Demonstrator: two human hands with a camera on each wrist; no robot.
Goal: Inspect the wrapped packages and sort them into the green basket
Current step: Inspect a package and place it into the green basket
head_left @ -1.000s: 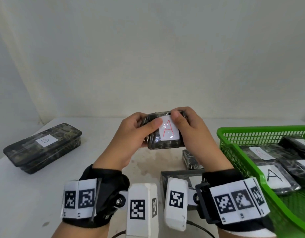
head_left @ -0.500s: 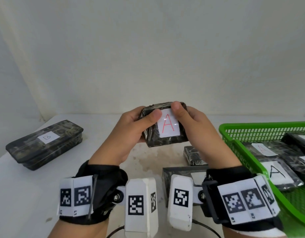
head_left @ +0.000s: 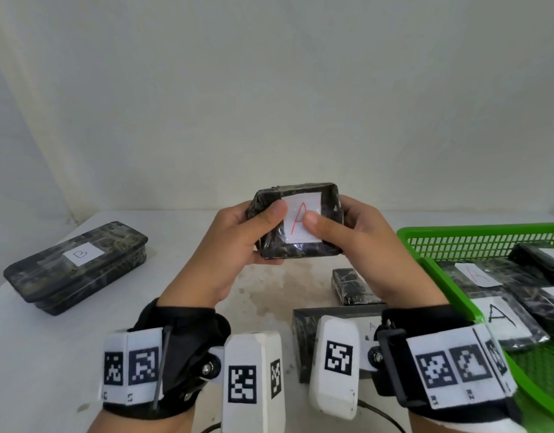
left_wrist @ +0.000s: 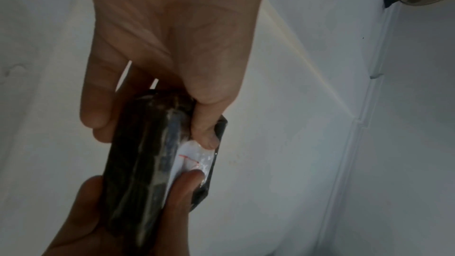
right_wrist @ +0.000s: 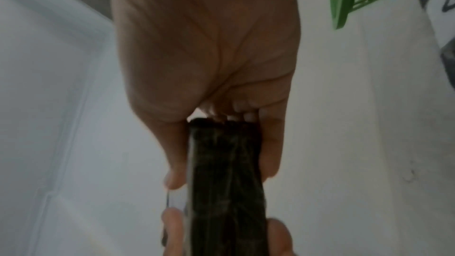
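Both hands hold up a small dark wrapped package [head_left: 300,248] above the table, its white label with a red "A" facing me. My left hand [head_left: 235,245] grips its left side, thumb on the label's edge. My right hand [head_left: 360,242] grips the right side, thumb pressed on the label. The left wrist view shows the package [left_wrist: 145,163] edge-on between both hands, and so does the right wrist view, where the package [right_wrist: 226,182] looks dark. The green basket [head_left: 425,260] stands at the right with several "A" packages [head_left: 503,320] inside.
A long dark package labelled "B" [head_left: 79,267] lies at the far left of the white table [head_left: 51,354]. A small dark package [head_left: 350,285] and a larger flat one [head_left: 304,339] lie under my right forearm, beside the basket. A pale wall stands behind.
Both hands have raised the package a little and tilted it so its label faces me more squarely. My thumbs have shifted on the label.
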